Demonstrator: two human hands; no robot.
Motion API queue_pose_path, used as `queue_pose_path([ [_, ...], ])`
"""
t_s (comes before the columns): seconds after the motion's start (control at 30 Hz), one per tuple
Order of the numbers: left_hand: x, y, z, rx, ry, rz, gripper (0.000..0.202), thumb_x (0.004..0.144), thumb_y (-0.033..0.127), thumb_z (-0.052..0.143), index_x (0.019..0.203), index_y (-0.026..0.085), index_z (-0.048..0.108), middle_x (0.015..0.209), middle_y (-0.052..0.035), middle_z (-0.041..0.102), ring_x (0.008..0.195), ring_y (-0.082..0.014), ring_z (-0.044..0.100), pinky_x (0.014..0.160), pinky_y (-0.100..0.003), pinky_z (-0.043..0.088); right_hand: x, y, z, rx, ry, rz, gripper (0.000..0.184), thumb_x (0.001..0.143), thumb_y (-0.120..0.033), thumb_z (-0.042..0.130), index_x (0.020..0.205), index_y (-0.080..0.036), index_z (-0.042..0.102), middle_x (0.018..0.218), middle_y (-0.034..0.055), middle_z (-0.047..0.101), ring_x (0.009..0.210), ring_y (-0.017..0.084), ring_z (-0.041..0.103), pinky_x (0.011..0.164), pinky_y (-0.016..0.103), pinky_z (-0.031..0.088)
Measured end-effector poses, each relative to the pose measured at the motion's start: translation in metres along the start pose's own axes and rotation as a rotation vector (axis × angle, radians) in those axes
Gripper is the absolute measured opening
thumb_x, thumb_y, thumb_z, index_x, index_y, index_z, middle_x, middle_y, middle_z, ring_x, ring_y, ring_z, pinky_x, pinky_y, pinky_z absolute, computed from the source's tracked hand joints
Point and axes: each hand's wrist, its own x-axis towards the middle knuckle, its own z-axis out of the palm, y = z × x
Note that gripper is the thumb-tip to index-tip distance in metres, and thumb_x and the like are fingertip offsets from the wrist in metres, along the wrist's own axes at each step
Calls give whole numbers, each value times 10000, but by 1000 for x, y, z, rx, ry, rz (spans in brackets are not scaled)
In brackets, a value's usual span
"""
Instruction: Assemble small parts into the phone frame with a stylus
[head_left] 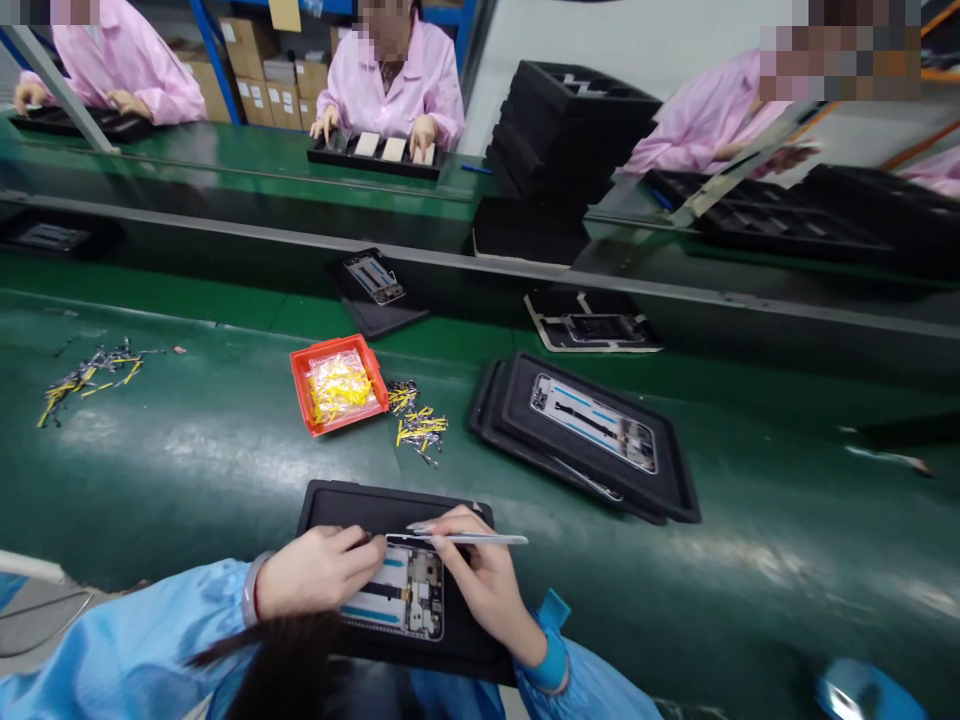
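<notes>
A black tray [337, 505] lies at the near edge of the green bench, with an opened phone body [405, 595] in it. My left hand [319, 570] rests on the phone's upper left part, fingers curled and pressed down on it. My right hand [480, 580] is closed on metal tweezers [480, 540], which lie roughly level and stick out to the right above the phone's top edge. Both my sleeves are light blue.
An orange tray [304, 375] holds a bag of yellow parts [339, 386], with loose yellow-black parts [416, 420] beside it and more [86, 375] far left. Stacked black trays with another phone [592, 420] lie to the right. Across the belt sit people in pink coats.
</notes>
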Motion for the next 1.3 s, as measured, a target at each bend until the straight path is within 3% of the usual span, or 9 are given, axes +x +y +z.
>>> queue_pose_path([
  [0.23,-1,-6,-2,-15,-29,-4,193,952,130,404,1016,110,585,966,-78,631,700,-138,539,538,-222,454,1,2,3,-5,-124,49,195,938,-331,536,880,-198,668,795,67,685,728,201,642,645,309,519],
  [0.47,-1,-9,-1,-80,29,-46,259,980,131,306,981,129,565,935,-65,633,675,-133,549,523,-216,454,1,3,4,2,-143,17,134,935,-266,545,915,-197,659,823,62,680,748,187,645,653,284,522],
  [0.63,-1,-10,-2,-118,19,-98,273,983,133,290,984,151,562,938,-53,618,671,-117,553,549,-193,472,1,1,4,-26,-182,0,191,951,-299,517,908,-203,677,810,59,671,726,178,636,645,276,525],
  [0.8,-5,-9,2,-140,27,-131,298,979,128,277,1000,163,572,938,-48,615,688,-110,565,563,-171,473,-1,3,3,-90,-246,-21,252,981,-338,460,1020,-230,684,882,59,685,769,171,652,656,262,522],
  [1.0,-8,-8,5,-133,59,-130,290,984,137,286,1049,175,566,952,-42,624,702,-111,574,555,-172,459,-2,3,4,-172,-234,-16,321,993,-367,416,911,-200,677,803,59,690,696,172,649,602,252,496],
  [1.13,-5,-8,2,-96,75,-70,298,983,131,278,1052,145,568,940,-55,632,672,-125,554,513,-195,446,-2,4,4,-142,-218,-12,274,982,-345,451,907,-191,665,803,60,682,695,173,645,620,251,498],
  [1.3,-1,-4,-1,-40,-39,-45,242,955,115,363,1073,117,575,978,-81,636,695,-137,561,554,-212,471,-2,3,4,-80,-198,-26,185,963,-281,494,937,-189,652,833,69,679,744,177,645,665,255,507],
])
